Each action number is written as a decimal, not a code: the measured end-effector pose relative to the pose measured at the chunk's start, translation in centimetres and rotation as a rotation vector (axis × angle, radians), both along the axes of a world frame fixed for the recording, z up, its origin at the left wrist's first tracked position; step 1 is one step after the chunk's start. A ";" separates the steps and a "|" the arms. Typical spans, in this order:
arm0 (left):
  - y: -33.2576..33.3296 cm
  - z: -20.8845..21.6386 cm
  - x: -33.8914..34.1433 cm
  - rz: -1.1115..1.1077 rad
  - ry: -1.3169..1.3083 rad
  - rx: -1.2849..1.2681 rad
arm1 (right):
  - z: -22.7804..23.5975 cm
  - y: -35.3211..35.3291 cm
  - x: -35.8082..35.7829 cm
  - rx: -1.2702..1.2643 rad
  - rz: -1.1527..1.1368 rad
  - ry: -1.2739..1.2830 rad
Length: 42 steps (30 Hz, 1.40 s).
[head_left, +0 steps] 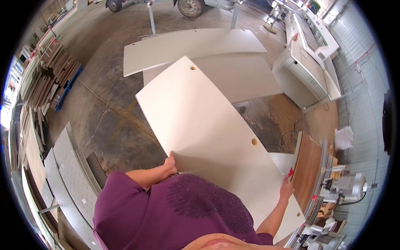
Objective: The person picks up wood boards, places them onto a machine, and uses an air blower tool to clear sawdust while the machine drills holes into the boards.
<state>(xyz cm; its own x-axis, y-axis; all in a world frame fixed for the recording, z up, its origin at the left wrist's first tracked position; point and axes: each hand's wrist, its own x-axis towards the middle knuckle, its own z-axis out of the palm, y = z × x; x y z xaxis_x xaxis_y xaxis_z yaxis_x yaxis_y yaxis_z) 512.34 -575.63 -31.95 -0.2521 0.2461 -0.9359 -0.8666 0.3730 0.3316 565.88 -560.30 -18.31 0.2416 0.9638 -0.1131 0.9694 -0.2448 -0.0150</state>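
A long white board [200,112] slants across the view in front of my body, held up by both hands. Three round holes show along its right-hand edge. My left hand [171,163] grips the near left edge, its fingers hidden beneath. On the right edge, near the close end, my right hand [286,188] is closed, with a small red piece [291,171] by its fingertips. Beyond the held board, another white board [191,48] with holes along its far edge lies above a wider pale panel [246,77].
Stacked wood strips [54,75] and a blue pallet [68,89] stand at left, with grey panels [77,171] nearer. On the right are a white machine cabinet [304,77], a brown wood panel [309,166] and a motor unit [350,185]. A vehicle wheel [190,7] shows far off.
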 end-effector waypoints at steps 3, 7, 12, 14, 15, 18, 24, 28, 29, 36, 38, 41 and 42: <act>0.7 -0.2 -4.8 0.197 -0.066 0.023 | 0.3 9.1 -7.3 -0.021 0.115 -0.007; 2.2 5.4 -7.9 0.468 -0.133 0.006 | 3.3 19.0 -20.8 -0.029 0.330 -0.034; 4.2 -3.3 -9.8 0.552 -0.109 -0.090 | 2.4 31.1 -30.3 -0.013 0.542 -0.165; 6.0 -5.6 -9.3 0.572 -0.113 -0.127 | 1.8 36.5 -33.7 0.005 0.636 -0.214; 7.7 -6.4 -8.8 0.558 -0.116 -0.140 | 1.5 39.4 -34.6 0.014 0.664 -0.252; 12.7 -5.9 -7.3 0.604 -0.158 -0.173 | 1.8 46.7 -38.6 0.009 0.689 -0.233; 19.7 -10.7 -3.7 0.585 -0.173 0.071 | 3.3 60.6 -46.8 -0.069 0.822 -0.216; 26.6 -6.5 -2.1 0.516 -0.230 0.146 | -0.1 66.9 -48.7 -0.007 0.943 -0.180; 27.2 -6.4 -2.3 0.379 -0.267 0.148 | -2.0 67.4 -48.6 0.054 0.947 -0.213; 16.9 -16.4 -7.2 -0.435 0.287 0.309 | -17.8 56.9 -43.9 -0.564 0.831 -0.060; 13.4 -17.9 -9.3 -0.502 0.477 0.263 | -18.4 52.7 -43.0 -0.450 0.856 -0.181; 13.0 -13.4 -12.6 0.020 0.101 -0.019 | -19.3 48.0 -41.8 -0.436 0.872 -0.151; 12.9 -13.3 -13.7 0.042 0.110 -0.068 | -19.7 46.6 -41.5 -0.436 0.864 -0.110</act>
